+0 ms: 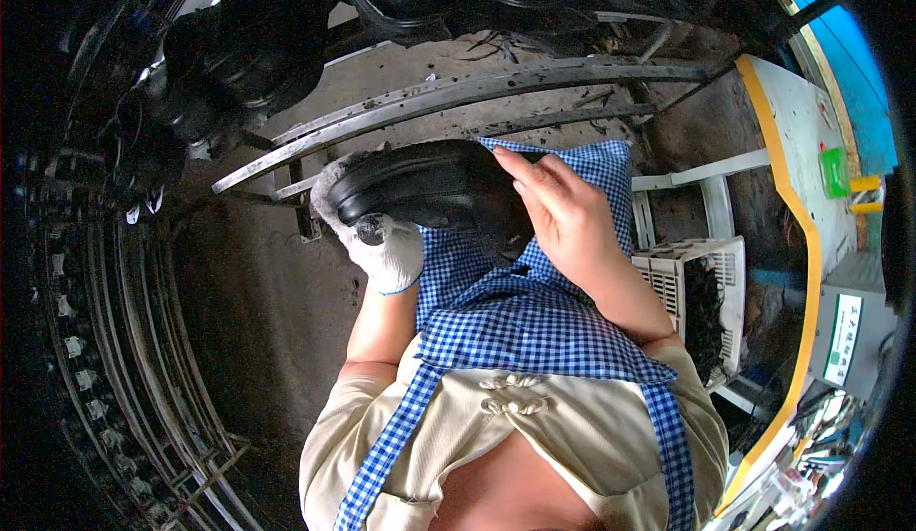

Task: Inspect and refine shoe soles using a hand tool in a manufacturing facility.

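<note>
A glossy black shoe [429,186] lies crosswise above my lap, its rounded toe to the left. My left hand [386,249], in a white knitted glove with blackened fingertips, is wrapped round the toe end. Bare, my right hand [568,216] is at the other end, with index finger and thumb against the shoe's edge; its remaining fingers are partly hidden. Beneath the shoe is my blue-and-white checked apron [534,316].
Ahead, black footwear [258,54] hangs in a row above a metal rail [458,97]. Metal racking [143,340] runs along the left. To the right are a white plastic crate [711,288] with dark scraps and a yellow-edged table [787,121] bearing a green object [834,172].
</note>
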The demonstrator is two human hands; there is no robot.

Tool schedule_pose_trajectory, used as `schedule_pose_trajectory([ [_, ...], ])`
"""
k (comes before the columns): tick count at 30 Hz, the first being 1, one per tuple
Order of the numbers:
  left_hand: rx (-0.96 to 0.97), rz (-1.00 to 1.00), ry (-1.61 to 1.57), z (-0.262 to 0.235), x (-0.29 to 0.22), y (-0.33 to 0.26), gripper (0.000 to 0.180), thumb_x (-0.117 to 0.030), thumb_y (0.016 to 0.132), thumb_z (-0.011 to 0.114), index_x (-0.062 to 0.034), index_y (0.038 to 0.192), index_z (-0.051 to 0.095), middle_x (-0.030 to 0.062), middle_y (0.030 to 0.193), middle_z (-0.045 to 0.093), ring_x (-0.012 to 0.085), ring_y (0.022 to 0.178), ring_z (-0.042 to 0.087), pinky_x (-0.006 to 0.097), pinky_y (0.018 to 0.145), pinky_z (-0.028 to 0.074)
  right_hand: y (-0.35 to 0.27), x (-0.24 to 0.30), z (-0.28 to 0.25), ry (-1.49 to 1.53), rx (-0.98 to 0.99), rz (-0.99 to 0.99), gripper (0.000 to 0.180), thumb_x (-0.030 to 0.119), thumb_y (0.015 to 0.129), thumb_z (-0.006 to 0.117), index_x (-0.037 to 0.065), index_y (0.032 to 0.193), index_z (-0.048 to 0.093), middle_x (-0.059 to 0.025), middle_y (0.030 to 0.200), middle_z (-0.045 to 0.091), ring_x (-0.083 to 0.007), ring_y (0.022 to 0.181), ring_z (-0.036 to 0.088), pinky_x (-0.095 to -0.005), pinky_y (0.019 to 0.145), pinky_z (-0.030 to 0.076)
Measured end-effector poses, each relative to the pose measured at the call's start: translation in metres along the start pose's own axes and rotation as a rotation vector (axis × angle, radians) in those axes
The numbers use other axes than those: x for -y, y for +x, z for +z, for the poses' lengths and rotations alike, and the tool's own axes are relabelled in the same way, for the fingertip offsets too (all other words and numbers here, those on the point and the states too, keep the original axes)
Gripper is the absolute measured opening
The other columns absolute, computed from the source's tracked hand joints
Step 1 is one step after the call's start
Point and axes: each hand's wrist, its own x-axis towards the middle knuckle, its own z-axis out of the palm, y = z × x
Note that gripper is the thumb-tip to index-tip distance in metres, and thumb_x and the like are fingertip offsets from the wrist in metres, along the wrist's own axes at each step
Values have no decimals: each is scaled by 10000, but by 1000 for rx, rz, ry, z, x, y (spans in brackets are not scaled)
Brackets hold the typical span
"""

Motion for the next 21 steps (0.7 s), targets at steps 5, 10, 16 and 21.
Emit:
schedule_pose_trajectory([
  [5, -60, -240, -161, -15, 11, 0, 726, -484, 793, 666, -142, 1346, 342, 83, 1266, 487, 249, 1162, 484, 386, 998, 401, 10, 2, -9, 237, 3, 9, 223, 51, 806, 685, -14, 1015, 642, -103, 815, 609, -161, 637, 599, -253, 546, 470],
  [10, 19, -308, -289, -14, 15, 0, 711, -459, 779, 696, -132, 1325, 379, 82, 1237, 506, 253, 1145, 490, 386, 987, 408, 33, 6, -16, 201, 38, -29, 273, 89, 723, 767, -54, 905, 622, -94, 810, 595, -165, 688, 596, -249, 595, 476],
  [16, -19, -234, -221, 1, 3, -2, 729, -316, 722, 756, -122, 1320, 385, 81, 1240, 498, 254, 1150, 484, 389, 997, 396, 41, 7, -11, 73, 125, -134, 309, 180, 735, 752, 28, 985, 651, -100, 939, 656, -226, 797, 667, -303, 667, 528],
  [21, -19, -140, -44, 0, 8, -3, 712, -395, 751, 726, -116, 1317, 395, 71, 1199, 531, 238, 1113, 516, 374, 963, 420, 42, 6, -2, -80, 79, -187, 302, 124, 726, 724, 57, 1003, 623, -75, 892, 663, -206, 717, 671, -307, 616, 532],
])
